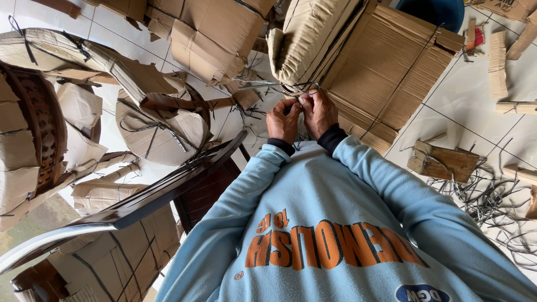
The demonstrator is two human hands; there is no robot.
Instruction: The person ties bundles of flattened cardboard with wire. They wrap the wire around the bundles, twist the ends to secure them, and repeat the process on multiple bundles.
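cardboard-wrapped bundle (pixel 358 61) lies before both hands, dark chair (pixel 168 190) left, wood block (pixel 444 161) right.

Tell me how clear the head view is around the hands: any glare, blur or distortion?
Head view: even daylight, left hand and right hand sharp on the strap; white floor tiles bright, mild glare; wide-angle bending at the edges; dark chair frame slightly soft.

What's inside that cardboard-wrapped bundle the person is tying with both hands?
The cardboard-wrapped bundle is covered in corrugated card bound with dark strapping, so its contents are hidden. The left hand and right hand pinch the strapping at its near edge.
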